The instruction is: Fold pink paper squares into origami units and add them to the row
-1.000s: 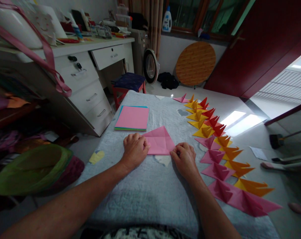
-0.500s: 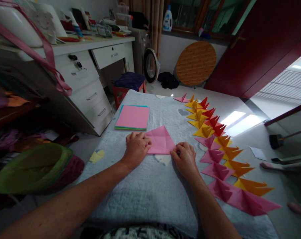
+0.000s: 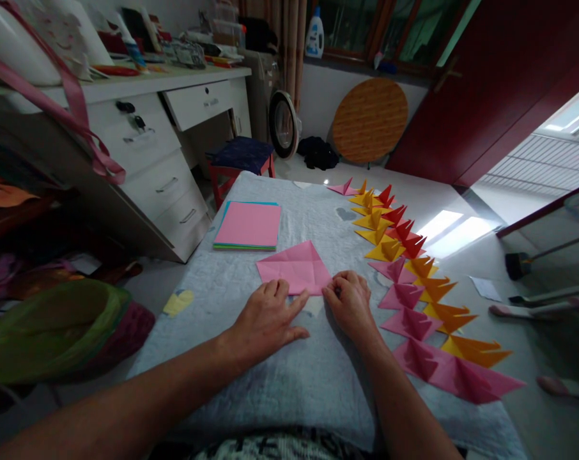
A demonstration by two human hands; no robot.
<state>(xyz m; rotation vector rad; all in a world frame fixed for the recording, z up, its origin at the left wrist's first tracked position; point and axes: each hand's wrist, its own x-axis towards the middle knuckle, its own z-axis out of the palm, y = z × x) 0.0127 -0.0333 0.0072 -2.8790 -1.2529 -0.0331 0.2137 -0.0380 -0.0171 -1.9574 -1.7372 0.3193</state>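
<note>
A partly folded sheet of pink origami paper (image 3: 296, 265) lies on the cloth-covered table, with crease lines across it. My left hand (image 3: 270, 313) rests at its lower edge, fingers spread and fingertips touching the paper. At the paper's right corner my right hand (image 3: 349, 297) is closed, thumb and fingers pinching that corner. Behind the paper, to the left, sits a stack of square coloured sheets (image 3: 248, 225) with a pink one on top.
Rows of folded paper cranes line the table's right side, pink ones (image 3: 411, 324), yellow ones (image 3: 373, 220), red ones (image 3: 404, 230) and orange ones (image 3: 450, 316). A green-rimmed basket (image 3: 59, 326) stands at the left. Beyond the table is a stool (image 3: 244, 156).
My left hand has slid from the paper's left side to its lower edge, its fingers opening out. The right hand stays at the right corner. The view has shifted slightly.
</note>
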